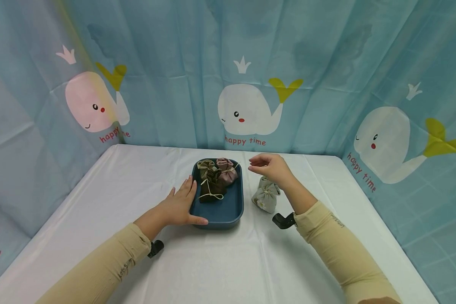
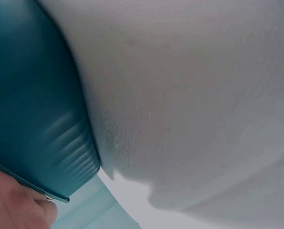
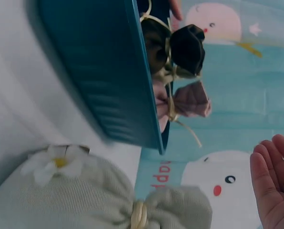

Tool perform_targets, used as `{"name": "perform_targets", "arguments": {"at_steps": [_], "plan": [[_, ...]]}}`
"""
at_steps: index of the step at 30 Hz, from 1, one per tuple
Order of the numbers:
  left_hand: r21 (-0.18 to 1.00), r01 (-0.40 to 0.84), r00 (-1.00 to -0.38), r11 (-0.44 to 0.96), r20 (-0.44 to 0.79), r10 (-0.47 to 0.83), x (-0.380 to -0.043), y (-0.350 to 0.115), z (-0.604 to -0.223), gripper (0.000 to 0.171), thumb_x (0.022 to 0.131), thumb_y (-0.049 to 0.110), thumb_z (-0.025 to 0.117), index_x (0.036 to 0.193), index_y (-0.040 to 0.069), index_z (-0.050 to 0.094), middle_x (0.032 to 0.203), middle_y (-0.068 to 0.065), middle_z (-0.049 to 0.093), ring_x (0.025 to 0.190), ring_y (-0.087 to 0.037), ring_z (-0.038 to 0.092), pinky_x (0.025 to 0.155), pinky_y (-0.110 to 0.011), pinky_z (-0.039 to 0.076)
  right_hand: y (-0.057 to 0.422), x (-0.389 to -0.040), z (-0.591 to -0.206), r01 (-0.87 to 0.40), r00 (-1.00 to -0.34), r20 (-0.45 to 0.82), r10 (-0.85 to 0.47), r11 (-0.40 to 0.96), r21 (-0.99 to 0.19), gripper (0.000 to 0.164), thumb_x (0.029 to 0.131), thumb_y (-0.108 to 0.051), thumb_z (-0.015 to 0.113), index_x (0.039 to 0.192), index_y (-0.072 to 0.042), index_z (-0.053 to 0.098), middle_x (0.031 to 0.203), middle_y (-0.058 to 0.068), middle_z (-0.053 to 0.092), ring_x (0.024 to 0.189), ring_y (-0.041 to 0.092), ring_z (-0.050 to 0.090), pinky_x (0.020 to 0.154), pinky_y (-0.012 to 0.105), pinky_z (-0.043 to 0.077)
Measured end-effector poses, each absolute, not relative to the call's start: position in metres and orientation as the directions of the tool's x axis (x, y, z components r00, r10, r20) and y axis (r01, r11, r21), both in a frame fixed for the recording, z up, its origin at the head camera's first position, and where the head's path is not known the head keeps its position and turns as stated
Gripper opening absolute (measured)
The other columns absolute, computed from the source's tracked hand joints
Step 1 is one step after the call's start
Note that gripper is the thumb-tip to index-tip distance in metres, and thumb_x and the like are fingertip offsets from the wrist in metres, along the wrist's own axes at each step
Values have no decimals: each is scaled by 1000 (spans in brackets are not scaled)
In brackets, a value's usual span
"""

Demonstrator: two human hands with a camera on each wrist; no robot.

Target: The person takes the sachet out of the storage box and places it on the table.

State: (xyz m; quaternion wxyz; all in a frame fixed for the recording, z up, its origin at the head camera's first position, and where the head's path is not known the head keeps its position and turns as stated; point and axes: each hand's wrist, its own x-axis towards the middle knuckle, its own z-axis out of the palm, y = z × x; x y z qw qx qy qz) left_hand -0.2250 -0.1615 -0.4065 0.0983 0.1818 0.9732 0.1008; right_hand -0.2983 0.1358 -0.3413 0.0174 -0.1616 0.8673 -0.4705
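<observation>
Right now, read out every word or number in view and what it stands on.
"happy time": curtain, under the middle whale.
"happy time": curtain, under the right whale.
"happy" and "me", letters between lost in a fold: curtain, under the left whale.
Seemingly "me", cut off: curtain, far left.
"happ", sideways: curtain, right wrist view.
Too small to read: dark marks on left sleeve and right sleeve.

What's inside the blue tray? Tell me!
The blue, round-cornered, plastic-looking tray holds a dark brown fabric pouch, an olive green fabric pouch and a dusty pink fabric pouch. What lies under and inside the pouches is covered.
</observation>
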Motion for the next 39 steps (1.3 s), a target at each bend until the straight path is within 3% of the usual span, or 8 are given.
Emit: {"name": "perform_targets", "arguments": {"at_steps": [11,29,35,39], "plan": [[234,333,-915,913,-156,373,-225,-161,-406,125,64,79,54,146,2,1,152,-15,-12,139,-30,-3,105,-59,7,106,-306,-341,-302,-928,107,-357,553,-776,31,82,-24,69,109,-9,67,101,4,66,95,18,61,82,36,49],[240,339,-914,910,-146,379,-227,-164,-410,126,63,79,56,146,1,2,152,-16,-10,139,-30,-3,105,-60,8,66,-324,-353,-340,-894,70,-442,570,-748,24,82,-21,69,103,-9,70,97,0,68,86,12,62,71,28,50],[244,341,-913,908,-142,381,-226,-163,-408,125,64,77,57,146,0,3,152,-17,-8,139,-30,-2,105,-60,9,56,-329,-359,-352,-885,65,-462,571,-741,25,83,-20,69,105,-8,69,108,-1,65,90,12,62,78,29,49],[241,348,-911,906,-140,388,-226,-163,-407,126,63,79,55,146,0,3,152,-17,-9,139,-30,-3,104,-60,9,52,-332,-362,-343,-877,25,-480,589,-732,31,82,-23,69,109,-8,68,106,0,66,90,13,61,79,31,49]]}}
